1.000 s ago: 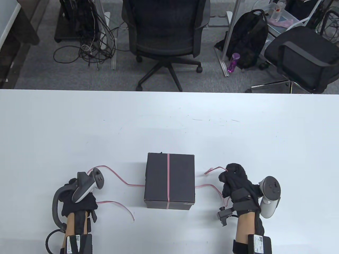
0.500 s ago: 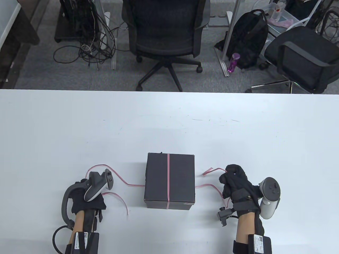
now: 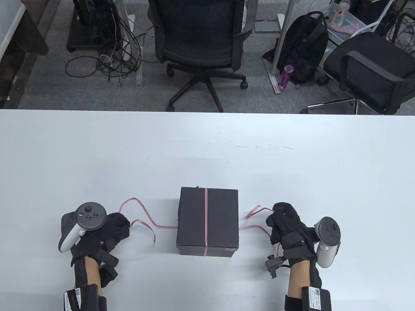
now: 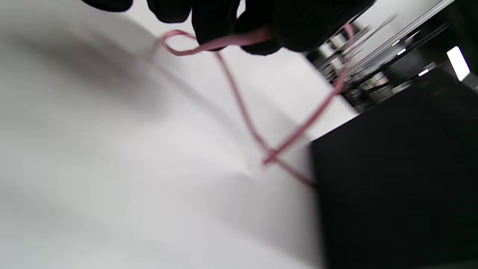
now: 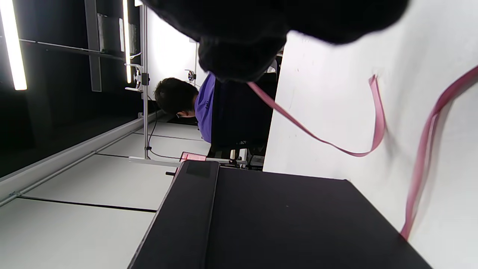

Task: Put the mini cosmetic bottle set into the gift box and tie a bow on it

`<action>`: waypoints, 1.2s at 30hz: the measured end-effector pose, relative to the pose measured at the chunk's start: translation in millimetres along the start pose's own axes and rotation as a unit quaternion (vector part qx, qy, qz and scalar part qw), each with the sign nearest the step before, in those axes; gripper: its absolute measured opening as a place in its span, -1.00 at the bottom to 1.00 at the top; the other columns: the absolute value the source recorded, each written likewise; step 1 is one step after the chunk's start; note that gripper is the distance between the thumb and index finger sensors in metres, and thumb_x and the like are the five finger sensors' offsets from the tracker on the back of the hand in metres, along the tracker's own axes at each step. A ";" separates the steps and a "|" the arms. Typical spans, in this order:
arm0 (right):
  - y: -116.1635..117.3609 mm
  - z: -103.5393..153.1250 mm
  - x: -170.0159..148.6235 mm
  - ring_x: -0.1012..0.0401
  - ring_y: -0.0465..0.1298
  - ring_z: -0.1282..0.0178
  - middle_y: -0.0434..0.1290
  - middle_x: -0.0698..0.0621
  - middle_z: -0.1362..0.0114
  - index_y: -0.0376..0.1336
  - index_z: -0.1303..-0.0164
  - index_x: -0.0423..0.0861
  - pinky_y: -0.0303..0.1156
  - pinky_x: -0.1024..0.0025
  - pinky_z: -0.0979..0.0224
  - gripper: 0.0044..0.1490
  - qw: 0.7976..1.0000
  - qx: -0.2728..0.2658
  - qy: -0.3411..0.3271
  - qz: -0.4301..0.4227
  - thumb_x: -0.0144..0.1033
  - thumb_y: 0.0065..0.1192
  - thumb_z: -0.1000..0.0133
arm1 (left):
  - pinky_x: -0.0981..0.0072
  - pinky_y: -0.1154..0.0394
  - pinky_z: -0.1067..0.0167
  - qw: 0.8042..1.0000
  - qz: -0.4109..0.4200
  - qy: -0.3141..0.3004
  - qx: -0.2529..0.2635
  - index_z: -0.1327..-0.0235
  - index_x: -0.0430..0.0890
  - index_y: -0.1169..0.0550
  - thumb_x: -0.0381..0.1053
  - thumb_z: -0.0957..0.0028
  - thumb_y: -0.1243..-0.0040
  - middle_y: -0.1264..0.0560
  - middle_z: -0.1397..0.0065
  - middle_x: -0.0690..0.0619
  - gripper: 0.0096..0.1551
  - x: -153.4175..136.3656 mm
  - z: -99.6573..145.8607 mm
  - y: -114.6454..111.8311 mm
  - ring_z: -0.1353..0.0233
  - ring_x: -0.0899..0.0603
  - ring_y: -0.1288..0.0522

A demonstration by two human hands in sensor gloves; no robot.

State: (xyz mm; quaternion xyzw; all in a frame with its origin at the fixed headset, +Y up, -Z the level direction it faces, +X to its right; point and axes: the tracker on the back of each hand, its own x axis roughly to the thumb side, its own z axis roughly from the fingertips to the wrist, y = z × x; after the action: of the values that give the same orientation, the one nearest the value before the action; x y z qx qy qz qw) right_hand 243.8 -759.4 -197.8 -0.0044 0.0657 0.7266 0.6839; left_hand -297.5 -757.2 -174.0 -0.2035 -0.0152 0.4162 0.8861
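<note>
Gift box, black and closed, sitting on the white worktop near its front edge, squarely between the two hands. Pink ribbon running straight down the lid's middle and over the front face; more of it trailing out from the base on both sides.

On the left: ribbon looping away across the worktop, up and back to the left hand. Fingers curled and pinching a strand of it, seen plainly in the left wrist view, where two strands cross just beside the box's dark wall. Free end hanging down in a curl between hand and box. Tracker riding on the back of the glove, buttons facing up.

On the right: right hand balled into a fist just beside the box, apart from it. Strand emerging from under the glove in the right wrist view and sweeping across the worktop, so fingers closed on the ribbon there too. Short frayed end sticking out toward the box, another length dropping along the wrist. Tracker on the outer side of that hand.

Beyond the far edge: office chair, black backpack, purple bottle, tangle of cables on the floor.
</note>
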 end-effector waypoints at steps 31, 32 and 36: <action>118.3 -16.2 125.5 0.41 0.43 0.66 0.53 0.07 0.39 0.40 -0.30 -0.30 0.55 0.48 0.52 -0.34 0.960 0.192 -0.145 0.142 -0.06 -0.05 -0.34 | 0.33 -0.65 0.42 0.963 0.103 -0.188 0.165 -0.44 -0.13 -0.38 -0.03 -0.30 -0.03 -0.62 -0.21 0.06 -0.52 203.3 -22.7 -8.8 0.51 0.14 -0.54; 123.2 -17.4 128.4 0.41 0.44 0.65 0.53 0.07 0.39 0.38 -0.32 -0.31 0.55 0.48 0.52 -0.31 0.957 0.207 -0.140 0.146 -0.05 -0.11 -0.34 | 0.34 -0.65 0.40 0.956 0.094 -0.220 0.167 -0.44 -0.10 -0.37 -0.03 -0.29 -0.02 -0.61 -0.25 0.07 -0.53 211.8 -20.9 -9.2 0.50 0.15 -0.55; 128.6 -26.3 128.2 0.40 0.44 0.62 0.53 0.04 0.35 0.25 -0.50 -0.41 0.54 0.48 0.49 -0.08 0.958 0.243 -0.112 0.106 0.04 -0.38 -0.30 | 0.32 -0.65 0.32 0.937 0.082 -0.324 0.102 -0.45 0.07 -0.35 -0.02 -0.28 -0.02 -0.55 -0.39 0.17 -0.54 231.0 -10.9 -15.2 0.45 0.13 -0.55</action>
State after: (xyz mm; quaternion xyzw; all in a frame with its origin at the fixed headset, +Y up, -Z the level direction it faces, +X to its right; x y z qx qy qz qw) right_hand 105.5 -641.9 -224.7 0.2503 0.1639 0.7530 0.5860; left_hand -133.4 -597.9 -211.3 0.0334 -0.2421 0.5305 0.8117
